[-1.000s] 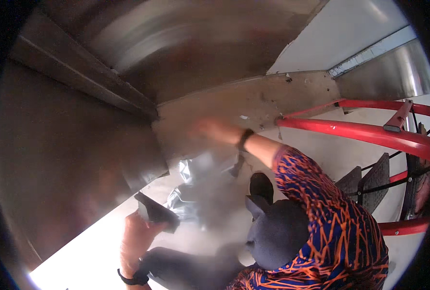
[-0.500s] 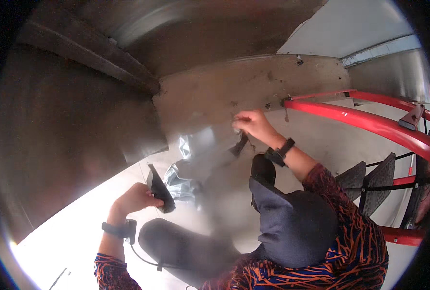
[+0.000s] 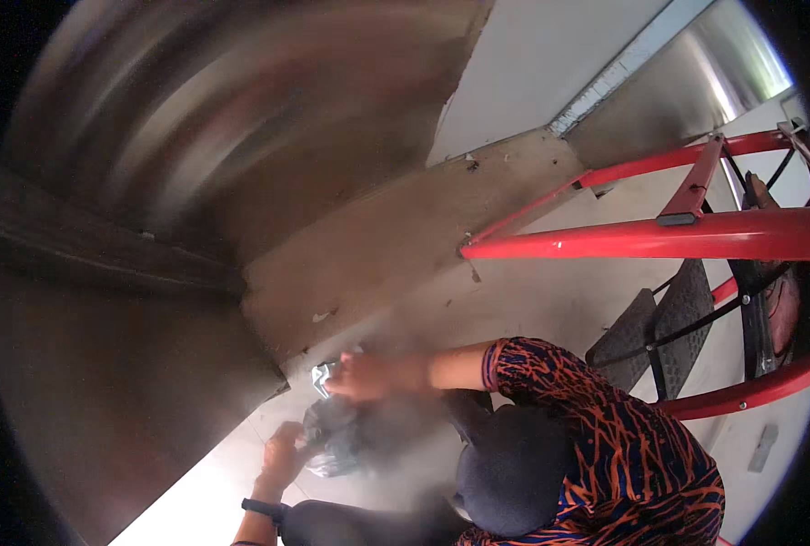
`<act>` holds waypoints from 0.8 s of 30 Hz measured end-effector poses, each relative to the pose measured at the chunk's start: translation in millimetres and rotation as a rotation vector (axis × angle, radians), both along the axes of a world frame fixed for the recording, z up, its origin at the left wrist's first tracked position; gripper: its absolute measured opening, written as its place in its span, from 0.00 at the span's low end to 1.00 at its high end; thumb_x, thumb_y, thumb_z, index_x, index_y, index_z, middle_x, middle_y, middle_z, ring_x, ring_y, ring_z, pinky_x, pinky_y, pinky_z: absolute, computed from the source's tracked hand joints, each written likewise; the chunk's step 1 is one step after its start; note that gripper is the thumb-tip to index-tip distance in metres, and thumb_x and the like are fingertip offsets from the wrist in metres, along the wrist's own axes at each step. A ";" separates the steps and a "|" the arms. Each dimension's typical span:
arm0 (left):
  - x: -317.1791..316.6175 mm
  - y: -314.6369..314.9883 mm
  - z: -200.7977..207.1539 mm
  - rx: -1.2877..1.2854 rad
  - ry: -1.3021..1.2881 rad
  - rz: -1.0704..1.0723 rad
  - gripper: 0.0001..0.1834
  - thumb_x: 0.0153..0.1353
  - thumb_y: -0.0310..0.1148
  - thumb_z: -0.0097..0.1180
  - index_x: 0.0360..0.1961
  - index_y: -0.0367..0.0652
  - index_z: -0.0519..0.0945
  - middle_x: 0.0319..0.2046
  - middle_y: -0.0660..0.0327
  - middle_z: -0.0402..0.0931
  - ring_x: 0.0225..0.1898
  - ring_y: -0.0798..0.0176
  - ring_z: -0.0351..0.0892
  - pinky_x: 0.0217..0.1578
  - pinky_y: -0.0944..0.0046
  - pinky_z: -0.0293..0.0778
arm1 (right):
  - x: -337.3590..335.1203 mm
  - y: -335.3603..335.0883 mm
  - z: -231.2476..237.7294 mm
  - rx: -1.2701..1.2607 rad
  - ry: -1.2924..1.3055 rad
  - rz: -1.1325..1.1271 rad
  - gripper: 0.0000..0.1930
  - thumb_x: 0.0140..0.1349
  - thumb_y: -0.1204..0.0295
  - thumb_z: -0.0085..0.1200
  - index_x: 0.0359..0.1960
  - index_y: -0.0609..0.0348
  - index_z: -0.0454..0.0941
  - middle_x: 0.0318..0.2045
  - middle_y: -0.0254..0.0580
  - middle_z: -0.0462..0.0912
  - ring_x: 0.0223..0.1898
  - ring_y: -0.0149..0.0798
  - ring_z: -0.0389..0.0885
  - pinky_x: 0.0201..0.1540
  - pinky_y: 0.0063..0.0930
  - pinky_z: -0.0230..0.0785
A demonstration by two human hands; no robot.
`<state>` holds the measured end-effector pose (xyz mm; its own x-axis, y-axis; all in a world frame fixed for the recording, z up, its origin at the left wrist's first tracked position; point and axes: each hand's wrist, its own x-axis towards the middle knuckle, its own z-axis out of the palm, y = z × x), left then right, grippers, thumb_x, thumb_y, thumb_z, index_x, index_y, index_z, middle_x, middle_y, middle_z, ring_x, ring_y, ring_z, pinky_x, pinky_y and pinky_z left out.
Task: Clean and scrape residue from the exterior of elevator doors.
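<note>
The person wears a short-sleeved shirt (image 3: 623,437) in dark blue, crossed all over by branching orange streaks, its sleeve hem ending above the elbow. A dark wristband or watch (image 3: 261,509) circles the left wrist. Dark trousers (image 3: 514,469) cover the bent knees, rounded and plain, with no pattern that can be made out.

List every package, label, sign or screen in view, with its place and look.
Crumpled silvery foil-like bag: low on the floor by the metal wall, shiny grey, creased, blurred; the right hand touches its top, the left hand its lower side.
No labels, signs or screens can be made out.
</note>
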<state>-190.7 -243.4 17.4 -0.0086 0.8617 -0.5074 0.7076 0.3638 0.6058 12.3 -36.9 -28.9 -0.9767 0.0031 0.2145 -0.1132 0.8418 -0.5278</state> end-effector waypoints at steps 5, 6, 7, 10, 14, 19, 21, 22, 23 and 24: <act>16.1 29.6 -6.0 -0.035 -0.055 0.114 0.45 0.37 0.42 0.73 0.53 0.44 0.58 0.36 0.54 0.75 0.38 0.52 0.77 0.37 0.56 0.74 | 4.7 25.2 33.7 0.077 -0.131 -0.052 0.30 0.53 0.69 0.51 0.60 0.57 0.60 0.59 0.53 0.62 0.60 0.51 0.61 0.58 0.55 0.56; 18.7 23.9 -14.7 -0.055 -0.155 0.150 0.45 0.37 0.41 0.73 0.53 0.43 0.58 0.36 0.53 0.76 0.39 0.51 0.77 0.37 0.56 0.74 | 7.5 18.2 19.5 0.225 -0.132 -0.070 0.26 0.54 0.66 0.51 0.56 0.57 0.64 0.54 0.48 0.69 0.58 0.47 0.64 0.55 0.53 0.61; 21.5 29.9 -21.4 -0.068 -0.258 0.183 0.45 0.37 0.39 0.72 0.54 0.42 0.58 0.37 0.52 0.76 0.40 0.50 0.77 0.38 0.55 0.74 | 5.6 15.8 12.4 0.265 -0.171 -0.017 0.19 0.54 0.63 0.51 0.46 0.57 0.70 0.42 0.43 0.77 0.50 0.45 0.73 0.49 0.46 0.66; 16.9 40.3 -30.1 -0.144 -0.277 -0.033 0.29 0.48 0.46 0.63 0.45 0.36 0.71 0.36 0.49 0.76 0.37 0.57 0.78 0.36 0.57 0.75 | 1.9 16.0 7.1 -0.034 -0.286 -0.058 0.18 0.42 0.68 0.58 0.36 0.59 0.73 0.29 0.46 0.79 0.36 0.50 0.78 0.43 0.50 0.66; 41.4 96.3 -13.6 0.076 -0.034 0.240 0.23 0.46 0.28 0.60 0.44 0.35 0.68 0.34 0.49 0.76 0.31 0.57 0.77 0.26 0.59 0.72 | 26.9 49.5 52.9 -0.599 -0.129 -0.557 0.16 0.41 0.69 0.57 0.34 0.61 0.73 0.28 0.52 0.80 0.31 0.60 0.78 0.32 0.52 0.69; 21.3 133.0 -67.8 0.228 -0.086 0.557 0.26 0.50 0.34 0.56 0.50 0.34 0.70 0.42 0.43 0.76 0.45 0.43 0.75 0.45 0.52 0.71 | 4.9 79.4 107.7 -0.644 -0.155 -0.786 0.20 0.46 0.62 0.59 0.37 0.62 0.74 0.32 0.54 0.80 0.36 0.59 0.78 0.37 0.49 0.71; 19.8 154.7 -34.0 0.116 -0.238 0.655 0.24 0.53 0.33 0.53 0.52 0.36 0.70 0.43 0.45 0.75 0.46 0.45 0.75 0.44 0.55 0.72 | 0.6 89.6 146.5 -0.593 -0.058 -0.612 0.24 0.55 0.58 0.56 0.49 0.63 0.71 0.37 0.53 0.79 0.38 0.48 0.78 0.40 0.39 0.71; 17.8 158.3 -21.1 0.178 -0.347 0.686 0.23 0.54 0.33 0.53 0.52 0.37 0.70 0.43 0.46 0.75 0.46 0.47 0.75 0.41 0.56 0.73 | -2.7 89.9 161.4 -0.667 -0.108 -0.575 0.29 0.50 0.55 0.60 0.49 0.63 0.71 0.37 0.52 0.79 0.38 0.47 0.78 0.42 0.37 0.71; 16.7 159.2 -8.7 0.230 -0.459 0.714 0.23 0.54 0.34 0.53 0.51 0.37 0.71 0.43 0.47 0.75 0.46 0.49 0.75 0.38 0.56 0.75 | -3.5 90.3 177.0 -0.661 -0.101 -0.573 0.29 0.50 0.55 0.60 0.49 0.63 0.71 0.37 0.52 0.79 0.38 0.47 0.78 0.42 0.37 0.71; 40.8 180.5 41.2 0.114 -0.643 0.875 0.23 0.53 0.34 0.55 0.50 0.37 0.72 0.42 0.50 0.76 0.45 0.53 0.76 0.32 0.55 0.76 | 4.6 97.0 190.5 -0.651 -0.162 -0.500 0.29 0.50 0.55 0.60 0.48 0.63 0.72 0.37 0.51 0.79 0.39 0.46 0.78 0.42 0.37 0.70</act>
